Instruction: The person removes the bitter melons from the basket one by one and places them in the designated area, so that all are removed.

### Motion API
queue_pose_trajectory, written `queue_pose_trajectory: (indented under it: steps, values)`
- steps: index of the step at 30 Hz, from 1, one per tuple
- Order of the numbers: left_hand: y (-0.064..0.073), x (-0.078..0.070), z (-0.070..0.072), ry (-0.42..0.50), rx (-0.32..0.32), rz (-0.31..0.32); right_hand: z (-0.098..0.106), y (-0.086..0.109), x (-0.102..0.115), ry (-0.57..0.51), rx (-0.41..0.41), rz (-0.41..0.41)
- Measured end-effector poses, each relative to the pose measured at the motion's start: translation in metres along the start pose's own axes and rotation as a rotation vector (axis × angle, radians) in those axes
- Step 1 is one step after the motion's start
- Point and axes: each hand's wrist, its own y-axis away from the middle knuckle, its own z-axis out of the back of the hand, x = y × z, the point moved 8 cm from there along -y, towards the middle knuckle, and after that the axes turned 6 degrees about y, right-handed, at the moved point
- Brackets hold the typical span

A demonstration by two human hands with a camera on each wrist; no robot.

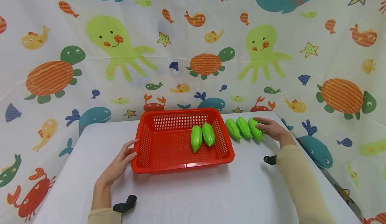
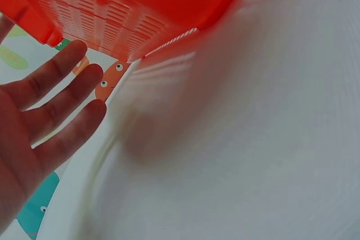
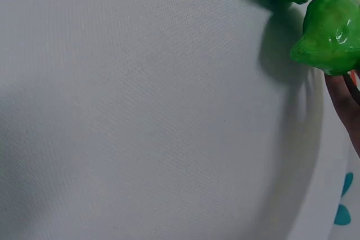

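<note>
A red plastic basket (image 1: 172, 147) with perforated walls stands on the table. My left hand (image 1: 120, 158) is at its left rim, fingertips touching the edge; the left wrist view shows several fingers (image 2: 67, 102) straight and spread beside the basket wall (image 2: 112, 15). Two glossy green fruits, ridged and pointed, lie inside on the right: one fruit (image 1: 196, 138) beside another fruit (image 1: 208, 134). Right of the basket, three more lie in a row. My right hand (image 1: 272, 130) holds the rightmost green fruit (image 1: 256, 131) from its right side; in the right wrist view this fruit (image 3: 332, 35) hides most fingers.
The left fruit (image 1: 233, 129) of the row lies close to the basket's right wall, with the middle fruit (image 1: 244, 127) next to it. A white table (image 1: 193, 197) carries everything. A curtain (image 1: 181, 43) printed with sea animals hangs behind and around it.
</note>
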Motion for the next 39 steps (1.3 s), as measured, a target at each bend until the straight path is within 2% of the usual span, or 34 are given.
queue_pose_trajectory:
  steps: [6,19,31,39]
  values:
    - [0.0,-0.001,0.0,-0.001,0.006,0.0,-0.001,-0.007,0.0,0.02,-0.032,-0.001]
    - [0.0,-0.003,0.001,0.001,0.004,-0.002,-0.005,-0.009,0.001,0.064,-0.084,-0.041]
    - [0.001,-0.002,0.0,0.002,-0.003,0.003,-0.007,-0.01,-0.006,0.012,-0.149,-0.097]
    - [0.001,-0.001,0.0,-0.006,-0.005,0.001,-0.005,-0.01,-0.008,0.031,-0.177,-0.089]
